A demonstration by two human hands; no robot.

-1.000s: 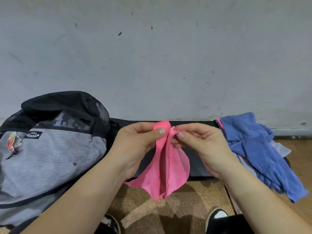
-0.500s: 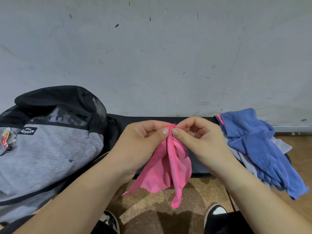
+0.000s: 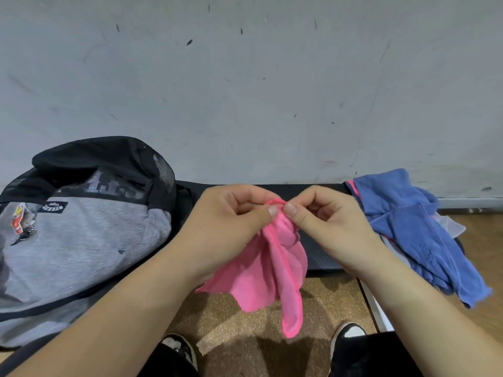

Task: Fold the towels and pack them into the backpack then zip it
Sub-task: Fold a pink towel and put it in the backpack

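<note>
A pink towel hangs in the air in front of me, bunched at its top edge. My left hand and my right hand pinch that top edge side by side, thumbs nearly touching. The cloth droops below them, one stitched hem running down to a low tip. A grey and black backpack lies on the left, its top against the wall. A heap of blue towels with some white and pink cloth under it sits on the right.
A black mat lies along the foot of the grey wall behind my hands. Below is a brown speckled floor, with my two shoes at the bottom edge.
My hands have closed together along the top edge of the pink towel. The cloth has gathered into a narrower bunch and one hem now hangs lower.
</note>
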